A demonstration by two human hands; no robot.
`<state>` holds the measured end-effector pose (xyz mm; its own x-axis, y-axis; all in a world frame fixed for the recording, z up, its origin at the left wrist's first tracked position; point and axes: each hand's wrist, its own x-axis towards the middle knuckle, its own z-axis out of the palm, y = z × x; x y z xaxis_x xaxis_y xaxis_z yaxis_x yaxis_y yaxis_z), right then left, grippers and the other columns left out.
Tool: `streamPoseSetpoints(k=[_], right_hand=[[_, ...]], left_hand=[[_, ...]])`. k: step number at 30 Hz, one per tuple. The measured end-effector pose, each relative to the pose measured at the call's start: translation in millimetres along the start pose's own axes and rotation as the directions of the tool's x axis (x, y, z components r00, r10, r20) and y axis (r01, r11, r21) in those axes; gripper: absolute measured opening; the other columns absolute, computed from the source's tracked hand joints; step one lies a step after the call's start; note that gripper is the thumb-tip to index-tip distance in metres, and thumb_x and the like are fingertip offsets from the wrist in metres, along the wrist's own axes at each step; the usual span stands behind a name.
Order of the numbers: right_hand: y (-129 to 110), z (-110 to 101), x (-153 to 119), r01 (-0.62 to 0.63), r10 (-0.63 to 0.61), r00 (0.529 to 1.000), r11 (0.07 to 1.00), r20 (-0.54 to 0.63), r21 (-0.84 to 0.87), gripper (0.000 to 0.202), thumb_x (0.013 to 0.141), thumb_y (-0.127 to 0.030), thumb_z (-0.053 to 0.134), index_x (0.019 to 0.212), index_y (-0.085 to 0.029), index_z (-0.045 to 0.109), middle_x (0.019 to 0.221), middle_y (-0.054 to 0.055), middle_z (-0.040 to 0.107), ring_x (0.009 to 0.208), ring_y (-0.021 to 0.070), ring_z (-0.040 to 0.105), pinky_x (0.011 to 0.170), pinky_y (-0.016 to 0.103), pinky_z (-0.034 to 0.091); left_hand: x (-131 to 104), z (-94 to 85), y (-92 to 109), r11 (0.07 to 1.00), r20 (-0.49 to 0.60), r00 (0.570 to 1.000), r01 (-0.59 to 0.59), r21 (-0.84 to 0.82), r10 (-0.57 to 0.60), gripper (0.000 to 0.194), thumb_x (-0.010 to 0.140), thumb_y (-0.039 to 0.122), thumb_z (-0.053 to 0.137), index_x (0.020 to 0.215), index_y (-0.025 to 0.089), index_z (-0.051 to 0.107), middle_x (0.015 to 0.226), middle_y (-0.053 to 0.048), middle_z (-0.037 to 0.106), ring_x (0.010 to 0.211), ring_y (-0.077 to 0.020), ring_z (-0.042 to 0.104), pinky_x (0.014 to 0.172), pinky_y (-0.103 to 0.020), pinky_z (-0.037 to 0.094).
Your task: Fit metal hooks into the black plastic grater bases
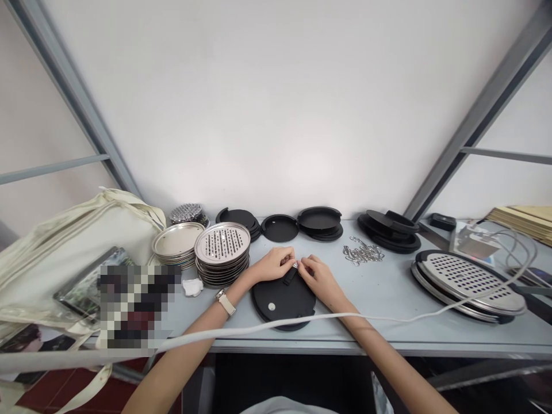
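A round black disc (282, 307) with a small pale round spot lies in front of me near the table's front edge. Over its far side my left hand (276, 263) and my right hand (316, 277) meet, fingertips pinched together. Between them is a small shiny metal piece (295, 265), mostly covered by the fingers. A short black strap (289, 277) lies on the disc just below the fingertips. Beyond my right hand is a loose pile of small silvery metal hooks or clips (363, 252); their exact kind is too small to make out.
Stacked metal grater discs (222, 244) and plain metal discs (175, 240) stand left. Black round trays (319, 220) line the wall. More perforated metal discs (468, 276) lie right. A white cable (345, 315) crosses low in front. A cream bag (77, 230) sits left.
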<state>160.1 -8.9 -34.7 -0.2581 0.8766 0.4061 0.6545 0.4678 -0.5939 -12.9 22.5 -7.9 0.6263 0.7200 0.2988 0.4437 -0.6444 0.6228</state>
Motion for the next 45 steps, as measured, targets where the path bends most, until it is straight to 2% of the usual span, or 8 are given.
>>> streamPoseSetpoints(k=[4, 16, 23, 37, 45], right_hand=[[-1.9, -1.3, 0.2, -0.002, 0.002, 1.0, 1.0, 0.002, -0.004, 0.03, 0.088, -0.029, 0.039, 0.059, -0.02, 0.043, 0.066, -0.001, 0.045, 0.06, 0.0122, 0.046, 0.06, 0.025, 0.037], [-1.2, -0.9, 0.8, -0.023, 0.023, 1.0, 1.0, 0.01, -0.011, 0.03, 0.088, -0.029, 0.039, 0.059, -0.02, 0.042, 0.065, -0.001, 0.043, 0.06, 0.0119, 0.046, 0.061, 0.024, 0.036], [-1.4, 0.1, 0.9, -0.041, 0.041, 0.999, 0.999, 0.004, -0.016, 0.03, 0.087, -0.029, 0.04, 0.059, -0.02, 0.043, 0.065, -0.001, 0.044, 0.059, 0.0117, 0.045, 0.059, 0.024, 0.036], [-0.1, -0.2, 0.4, -0.049, 0.05, 0.999, 0.996, 0.01, -0.078, 0.029, 0.087, -0.03, 0.039, 0.061, -0.02, 0.044, 0.065, -0.001, 0.044, 0.06, 0.0118, 0.045, 0.058, 0.023, 0.034], [-1.0, -1.0, -1.1, -0.033, 0.033, 0.999, 0.998, -0.007, -0.048, 0.029, 0.087, -0.03, 0.04, 0.059, -0.02, 0.043, 0.065, -0.001, 0.044, 0.059, 0.0118, 0.045, 0.058, 0.024, 0.034]], left_hand=[[1.1, -0.6, -1.7, 0.999, 0.01, 0.999, 0.038, 0.0, -0.038, 0.015, 0.085, 0.028, 0.043, 0.075, 0.017, 0.045, 0.067, 0.003, 0.049, 0.063, -0.0103, 0.044, 0.061, -0.023, 0.036], [2.3, -1.6, -1.8, 0.998, 0.024, 0.999, 0.04, 0.046, -0.042, 0.019, 0.087, 0.029, 0.042, 0.071, 0.017, 0.041, 0.067, 0.004, 0.049, 0.064, -0.0103, 0.043, 0.065, -0.024, 0.034], [2.6, 1.2, -1.8, 0.989, 0.007, 0.996, 0.084, 0.124, -0.086, 0.021, 0.088, 0.03, 0.042, 0.072, 0.017, 0.043, 0.071, 0.003, 0.052, 0.071, -0.0115, 0.045, 0.079, -0.029, 0.031], [1.4, 1.1, 0.4, 0.989, 0.019, 0.996, 0.09, 0.116, -0.093, 0.021, 0.089, 0.032, 0.04, 0.074, 0.017, 0.043, 0.075, 0.003, 0.051, 0.075, -0.013, 0.045, 0.082, -0.03, 0.03], [0.5, -0.1, 1.3, 0.988, 0.023, 0.995, 0.09, 0.123, -0.093, 0.02, 0.089, 0.032, 0.041, 0.076, 0.018, 0.045, 0.076, 0.002, 0.054, 0.077, -0.0137, 0.046, 0.084, -0.031, 0.029]])
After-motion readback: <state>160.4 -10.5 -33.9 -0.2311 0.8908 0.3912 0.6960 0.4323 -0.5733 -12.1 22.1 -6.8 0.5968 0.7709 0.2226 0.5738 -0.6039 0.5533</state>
